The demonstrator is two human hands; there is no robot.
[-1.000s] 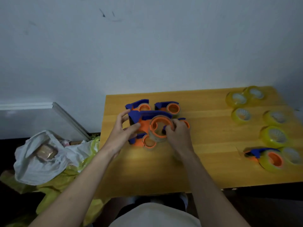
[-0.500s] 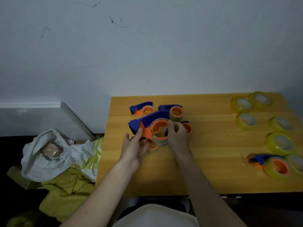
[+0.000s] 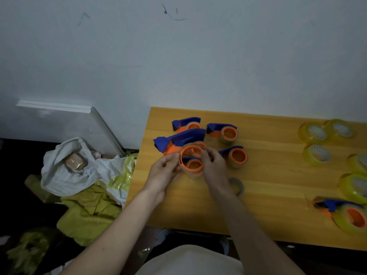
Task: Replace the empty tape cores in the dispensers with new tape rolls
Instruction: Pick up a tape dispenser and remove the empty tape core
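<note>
Between the two hands, over the wooden table (image 3: 268,187), sits a blue-and-orange tape dispenser (image 3: 179,140) whose orange hub carries a brownish, nearly bare core (image 3: 189,155). The left hand (image 3: 163,176) has its fingers curled, thumb and fingertips pinching the left edge of that core ring. The right hand (image 3: 213,167) is curled too, its fingertips gripping the ring's right edge, so both hands hold the same piece.

Just beyond the hands, toward the wall, lie two more dispensers: one (image 3: 186,124) partly hidden behind the held one, another (image 3: 223,132) a little to the right of it. A fourth dispenser (image 3: 236,155) rests just beside the right hand's knuckles, and a fifth (image 3: 193,165) lies under the hands, mostly covered by them. Beside the right wrist, on its outer side, a loose empty core (image 3: 237,185) lies flat on the wood.

Well to the right of the right hand are several yellowish new tape rolls (image 3: 316,155), spread toward the table's far end. Nearer the person on that same side lies a dispenser already loaded with a full roll (image 3: 349,215).

Left of the left forearm, down on the floor, a white bag (image 3: 65,173) sits on crumpled yellow plastic (image 3: 89,215).
</note>
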